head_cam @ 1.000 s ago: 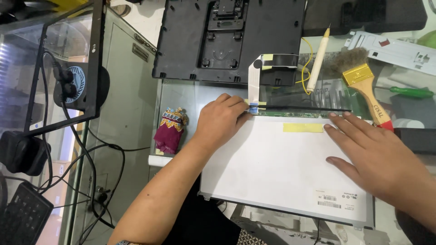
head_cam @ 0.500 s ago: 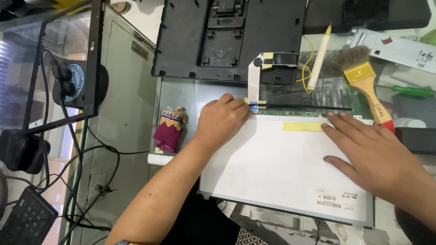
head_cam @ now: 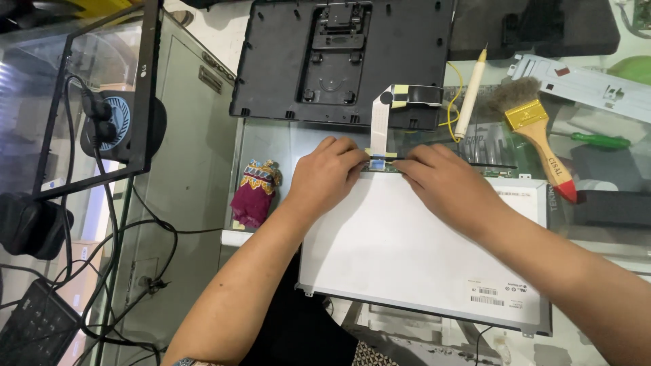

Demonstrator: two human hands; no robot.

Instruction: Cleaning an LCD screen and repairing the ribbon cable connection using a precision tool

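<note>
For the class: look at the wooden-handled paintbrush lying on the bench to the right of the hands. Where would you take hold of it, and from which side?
Probably grip the paintbrush on its bare wooden handle, between the brass ferrule and the red tip. Come from above, fingers pinching across the handle's narrow width: it lies flat and slanted, bristles away from the person, with the panel edge close by its red end.

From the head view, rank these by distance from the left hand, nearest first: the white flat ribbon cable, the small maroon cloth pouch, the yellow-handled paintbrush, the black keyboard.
1. White flat ribbon cable: just above the fingertips of the left hand.
2. Small maroon cloth pouch: close by on the hand's left.
3. Yellow-handled paintbrush: far right, beyond the right hand.
4. Black keyboard: bottom-left corner, below the table.
</note>
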